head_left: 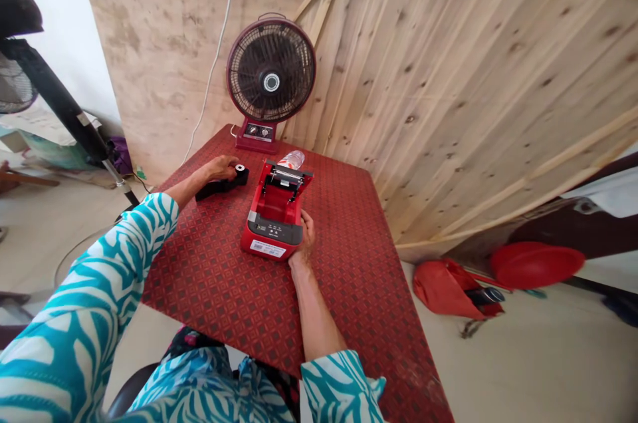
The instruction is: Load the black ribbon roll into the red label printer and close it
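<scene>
My right hand [305,241] grips the right side of a red and black label printer [272,240], its thumb hidden. The printer's lid stands up, showing a red inner compartment with nothing visible in it. A white sticker is on its front face. To the left, my left hand [222,169] has its fingers curled at a small white roll [240,168], at the right end of a black box-like object [219,188]. The fingertips are partly hidden. Behind the printer's lid lies a clear plastic bottle [292,159] with an orange-red label.
A dark red table fan [271,80] stands at the far end of the red patterned table [349,290]. A white cable [218,54] hangs down the wall. A black pedestal fan [64,97] is at left. A red bag [441,286] and red basin [535,265] lie right.
</scene>
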Motion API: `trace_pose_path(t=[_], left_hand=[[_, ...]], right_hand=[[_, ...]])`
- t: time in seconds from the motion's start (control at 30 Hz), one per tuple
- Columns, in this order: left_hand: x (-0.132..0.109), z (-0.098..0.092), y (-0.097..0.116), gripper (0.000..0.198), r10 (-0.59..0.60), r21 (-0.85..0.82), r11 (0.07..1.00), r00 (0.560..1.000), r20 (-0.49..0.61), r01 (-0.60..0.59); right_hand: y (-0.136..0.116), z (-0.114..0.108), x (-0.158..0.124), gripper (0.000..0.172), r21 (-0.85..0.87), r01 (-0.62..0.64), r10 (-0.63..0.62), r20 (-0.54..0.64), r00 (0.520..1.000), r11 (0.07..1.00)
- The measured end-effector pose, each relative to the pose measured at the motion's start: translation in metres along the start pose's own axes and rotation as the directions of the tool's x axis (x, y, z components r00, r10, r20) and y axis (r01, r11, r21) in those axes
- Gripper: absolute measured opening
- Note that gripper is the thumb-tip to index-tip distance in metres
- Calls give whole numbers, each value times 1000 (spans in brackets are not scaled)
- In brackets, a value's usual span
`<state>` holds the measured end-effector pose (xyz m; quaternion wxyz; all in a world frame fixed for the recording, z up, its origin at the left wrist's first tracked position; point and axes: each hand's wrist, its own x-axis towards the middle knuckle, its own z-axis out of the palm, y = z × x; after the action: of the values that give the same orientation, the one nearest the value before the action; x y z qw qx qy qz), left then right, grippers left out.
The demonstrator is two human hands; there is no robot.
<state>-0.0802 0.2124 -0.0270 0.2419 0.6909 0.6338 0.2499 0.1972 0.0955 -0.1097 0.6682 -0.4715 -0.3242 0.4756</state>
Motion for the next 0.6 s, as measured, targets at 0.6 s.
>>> trace_pose_path(t=[0.6], left_hand=[[-77, -45, 45, 30, 141, -597, 777, 980, -142, -198]], right_hand=[[10, 3, 7, 43, -42, 84, -84, 8, 996, 996]])
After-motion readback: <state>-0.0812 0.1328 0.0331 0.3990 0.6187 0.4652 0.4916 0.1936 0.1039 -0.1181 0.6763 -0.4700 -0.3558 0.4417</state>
